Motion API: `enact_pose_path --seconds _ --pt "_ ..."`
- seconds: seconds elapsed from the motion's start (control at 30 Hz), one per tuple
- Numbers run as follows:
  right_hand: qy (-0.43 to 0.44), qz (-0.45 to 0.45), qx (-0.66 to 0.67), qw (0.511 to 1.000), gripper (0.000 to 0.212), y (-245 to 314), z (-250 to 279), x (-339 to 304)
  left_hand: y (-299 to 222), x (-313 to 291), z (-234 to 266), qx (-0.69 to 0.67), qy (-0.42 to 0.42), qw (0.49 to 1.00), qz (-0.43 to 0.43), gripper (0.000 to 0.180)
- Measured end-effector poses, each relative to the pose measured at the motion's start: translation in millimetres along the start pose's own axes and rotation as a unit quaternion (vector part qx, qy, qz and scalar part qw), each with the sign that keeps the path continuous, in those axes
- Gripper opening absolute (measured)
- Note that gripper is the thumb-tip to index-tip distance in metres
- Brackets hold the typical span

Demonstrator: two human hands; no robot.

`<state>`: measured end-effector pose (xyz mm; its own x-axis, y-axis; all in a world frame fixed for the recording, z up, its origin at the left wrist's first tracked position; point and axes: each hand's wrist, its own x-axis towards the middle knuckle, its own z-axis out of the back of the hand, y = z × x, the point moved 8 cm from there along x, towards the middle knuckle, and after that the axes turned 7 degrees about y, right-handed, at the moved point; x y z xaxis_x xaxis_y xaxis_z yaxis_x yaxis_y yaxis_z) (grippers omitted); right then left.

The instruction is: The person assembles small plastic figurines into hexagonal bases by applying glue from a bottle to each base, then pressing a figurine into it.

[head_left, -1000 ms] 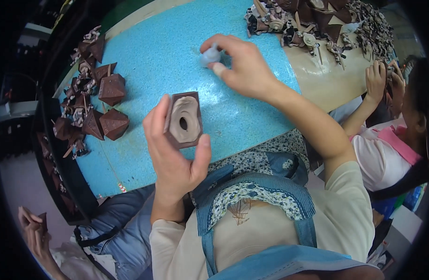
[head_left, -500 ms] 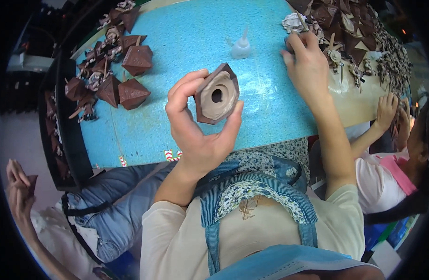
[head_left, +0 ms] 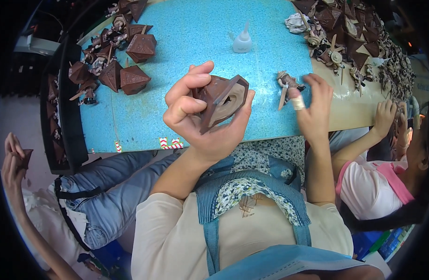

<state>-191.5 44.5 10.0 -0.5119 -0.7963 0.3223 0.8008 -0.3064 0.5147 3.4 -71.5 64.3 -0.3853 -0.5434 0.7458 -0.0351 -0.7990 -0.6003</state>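
My left hand [head_left: 207,114] is closed round a dark brown, faceted, rock-like shell [head_left: 226,105]. Its hollow opening, lined in pale brown with a dark hole, is tilted toward the right. Over the right side of the table, my right hand [head_left: 315,107] has its thumb and fingers at a small painted figurine [head_left: 289,86] with a hat and a long pale blade-like piece. A pale wrap covers part of that thumb. The fingertips' exact contact on the figurine is partly hidden.
A small squeeze bottle [head_left: 243,43] with a thin nozzle stands on the blue tabletop [head_left: 186,46]. Brown faceted pieces [head_left: 135,80] with figurines lie at the left, beside a black tray [head_left: 76,135]. A large heap [head_left: 350,28] fills the far right. Co-workers sit on both sides.
My right hand has come back from the heap toward me, and the figurine now shows at its fingers. My left hand has turned the shell so its opening faces more to the right.
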Motion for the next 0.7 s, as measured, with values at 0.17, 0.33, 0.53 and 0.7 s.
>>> enact_pose_path --seconds 0.17,0.33,0.53,0.7 --pt "0.015 0.025 0.018 0.999 0.041 27.4 -8.2 1.8 3.4 -5.8 3.1 -0.018 -0.023 1.000 -0.005 0.080" --pt "0.086 -0.076 0.344 0.932 0.055 10.4 -30.1 -5.5 20.8 -10.6 4.8 -0.153 0.036 0.980 0.124 0.078" --pt "0.184 -0.187 0.675 0.690 0.062 24.7 -40.1 -16.1 42.1 -37.4 -21.3 -0.455 0.144 0.800 0.363 0.080" --pt "0.265 -0.160 0.688 0.657 0.035 47.0 -37.3 -29.1 24.2 -31.4 -43.2 -0.388 0.203 0.853 0.285 0.076"
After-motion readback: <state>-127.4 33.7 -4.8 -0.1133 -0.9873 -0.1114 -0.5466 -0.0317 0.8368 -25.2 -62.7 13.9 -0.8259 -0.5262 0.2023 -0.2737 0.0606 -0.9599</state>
